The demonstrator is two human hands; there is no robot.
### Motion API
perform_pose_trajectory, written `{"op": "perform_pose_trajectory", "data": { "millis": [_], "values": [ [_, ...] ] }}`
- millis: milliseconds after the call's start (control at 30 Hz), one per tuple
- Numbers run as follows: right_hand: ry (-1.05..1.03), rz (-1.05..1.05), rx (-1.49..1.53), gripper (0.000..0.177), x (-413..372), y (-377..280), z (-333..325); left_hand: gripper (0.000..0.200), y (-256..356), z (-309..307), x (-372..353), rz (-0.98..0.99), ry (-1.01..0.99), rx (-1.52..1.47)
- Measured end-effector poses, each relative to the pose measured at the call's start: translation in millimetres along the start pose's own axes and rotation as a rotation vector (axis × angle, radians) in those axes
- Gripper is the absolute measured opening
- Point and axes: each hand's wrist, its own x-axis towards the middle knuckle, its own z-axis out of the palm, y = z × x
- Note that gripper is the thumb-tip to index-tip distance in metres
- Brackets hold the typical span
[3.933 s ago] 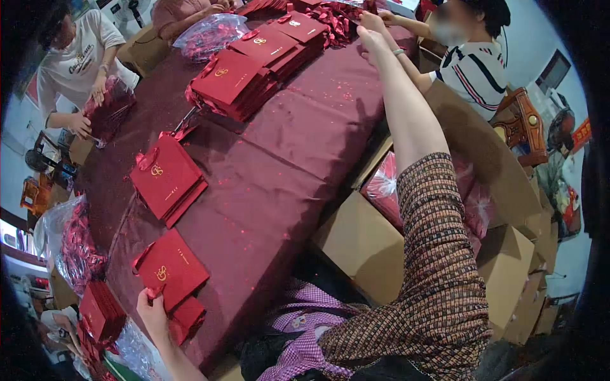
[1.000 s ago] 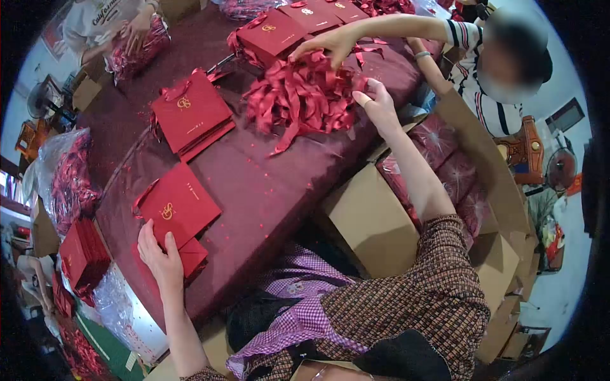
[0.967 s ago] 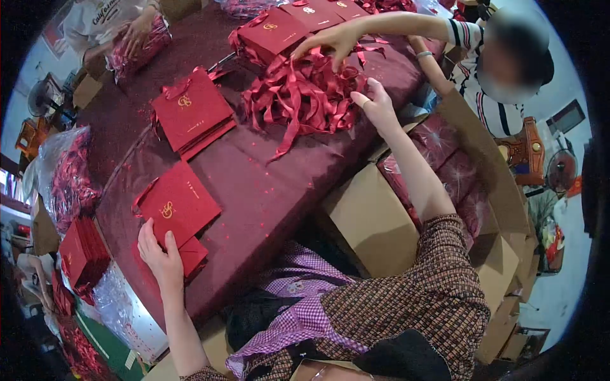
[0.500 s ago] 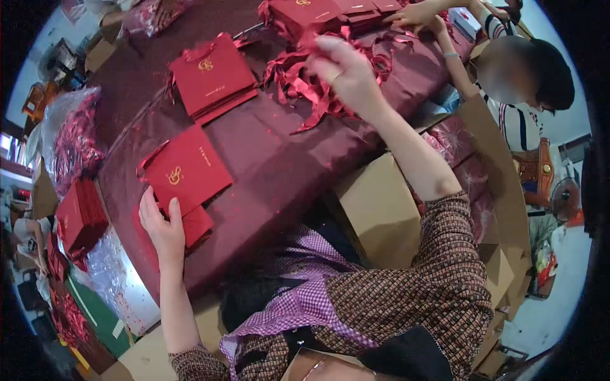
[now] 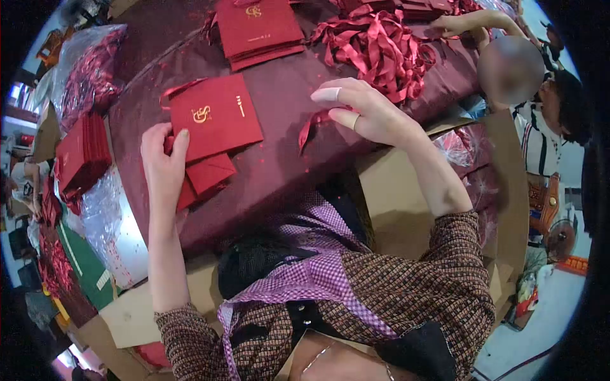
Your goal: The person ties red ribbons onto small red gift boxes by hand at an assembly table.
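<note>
Holding a red ribbon (image 5: 309, 129) in a narrow grip, the right hand (image 5: 368, 114) is above the tabletop (image 5: 279, 165). The left hand (image 5: 162, 165) pinches a red paper bag (image 5: 216, 117) lying there. A cardboard box (image 5: 391, 193) holds shiny plastic packs (image 5: 464, 149).

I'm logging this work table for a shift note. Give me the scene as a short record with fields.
Left hand: on the near corner of a flat red paper bag; grip unclear
Right hand: pinches a red ribbon strip
Surface: table under a maroon cloth
Further off: ribbon pile, stack of red bags
Other person: co-worker's hand by the ribbon pile
Beside the table: cardboard box
</note>
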Motion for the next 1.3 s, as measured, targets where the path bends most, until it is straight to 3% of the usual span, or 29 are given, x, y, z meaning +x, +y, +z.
{"op": "perform_pose_trajectory", "data": {
  "millis": [67,167,333,400,567,600,733,1000,1300],
  "values": [
    [-0.039,-0.161,-0.076,0.034,6,-15,6,0.027,0,0,6,-0.028,-0.024,0.008],
    [-0.074,-0.191,-0.174,0.026,4,-17,39,0.028,-9,-1,21,0.014,-0.034,0.083],
    [0.074,-0.173,-0.087,0.013,12,-8,53,0.031,-9,5,36,-0.385,-0.189,-0.161],
    [0.158,-0.111,0.01,0.013,20,-13,58,0.029,-6,7,38,-0.421,-0.192,-0.152],
    [0.345,0.024,0.394,0.015,45,-45,70,0.029,33,-9,25,-0.625,-0.199,-0.723],
    [0.346,-0.023,0.333,0.016,51,-51,73,0.031,44,-15,21,-0.663,-0.168,-0.906],
    [0.329,-0.084,0.265,0.019,69,-62,97,0.035,54,-22,0,-0.729,-0.128,-1.048],
    [0.4,-0.101,0.381,0.012,85,-68,129,0.034,68,-28,-26,-0.72,0.004,-0.937],
    [0.451,-0.259,0.19,0.011,95,-77,133,0.036,77,-29,-39,-0.65,0.043,-0.736]
  ]
}}
